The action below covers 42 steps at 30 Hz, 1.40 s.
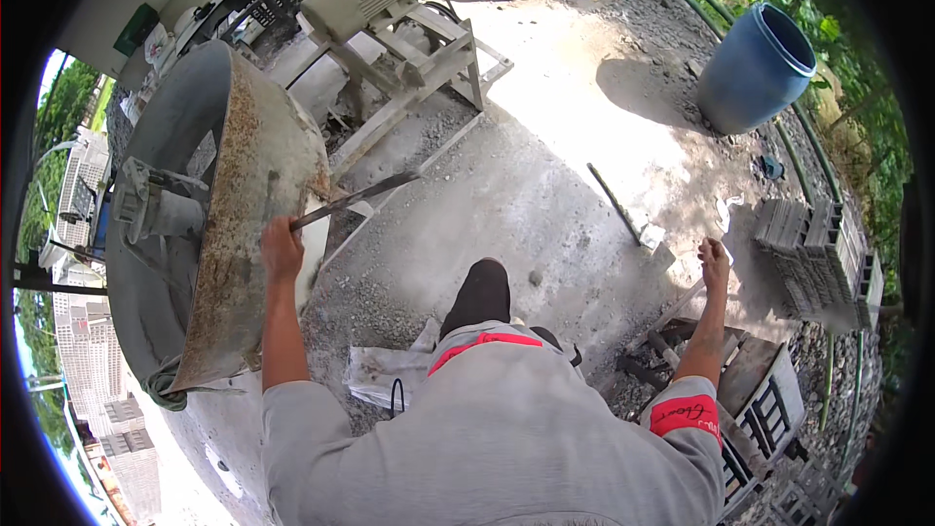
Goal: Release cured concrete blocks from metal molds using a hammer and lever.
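My left hand (281,249) is wrapped around the near end of a long dark bar (355,200), right beside the rusty outer wall of a big round mixer drum (255,224). The bar slants away to the right, its far end by a metal frame. Inside the tilted drum a grey mixing mechanism (161,209) shows. Out to the right, my right hand (716,261) hangs in the air with loosely bent fingers and no object visible in them. It is nearest a stack of grey hollow blocks (813,258).
A motor (375,0) sits on a metal frame (429,78) ahead. Far right stands a blue barrel (755,73). A green pole (616,203) lies on the dusty concrete floor (467,205). By my right arm is a block-moulding frame (760,399); a white sack (385,375) lies near my legs.
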Available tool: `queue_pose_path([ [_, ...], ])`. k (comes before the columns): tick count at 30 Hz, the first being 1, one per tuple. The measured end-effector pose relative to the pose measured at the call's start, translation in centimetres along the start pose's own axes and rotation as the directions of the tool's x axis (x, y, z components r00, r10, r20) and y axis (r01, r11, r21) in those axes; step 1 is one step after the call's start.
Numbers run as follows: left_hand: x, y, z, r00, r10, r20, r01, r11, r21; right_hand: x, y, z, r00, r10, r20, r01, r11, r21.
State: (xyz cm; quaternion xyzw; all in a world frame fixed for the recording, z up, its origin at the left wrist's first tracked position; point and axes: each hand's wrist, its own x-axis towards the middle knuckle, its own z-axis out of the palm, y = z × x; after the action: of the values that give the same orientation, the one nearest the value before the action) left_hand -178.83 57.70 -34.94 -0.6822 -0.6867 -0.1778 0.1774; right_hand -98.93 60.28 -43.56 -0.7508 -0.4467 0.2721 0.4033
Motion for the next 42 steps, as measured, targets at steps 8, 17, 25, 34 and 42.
queue_pose_path([
  [8,0.4,-1.2,21.2,0.562,-0.713,0.418,0.566,0.701,0.435,19.6,-4.3,7.7,0.994,-0.011,0.107,0.01,1.0,0.009],
  [17,43.4,27.9,43.2,0.631,-0.051,0.774,0.562,0.718,-0.41,28.7,-2.1,19.9,0.637,0.627,0.448,-0.604,0.768,-0.215],
  [25,69.2,35.2,57.6,0.607,0.223,0.763,0.225,0.872,-0.434,57.5,-2.9,24.4,0.69,0.677,0.256,-0.682,0.726,-0.084],
  [34,84.5,40.5,70.4,0.39,-0.27,0.88,0.567,0.824,0.002,93.8,-10.0,28.8,0.747,0.579,0.327,-0.549,0.814,-0.19],
  [42,103.8,41.4,81.0,0.212,-0.188,0.959,0.633,0.774,0.012,121.3,-22.5,40.4,0.919,0.183,0.349,-0.177,0.983,-0.05],
])
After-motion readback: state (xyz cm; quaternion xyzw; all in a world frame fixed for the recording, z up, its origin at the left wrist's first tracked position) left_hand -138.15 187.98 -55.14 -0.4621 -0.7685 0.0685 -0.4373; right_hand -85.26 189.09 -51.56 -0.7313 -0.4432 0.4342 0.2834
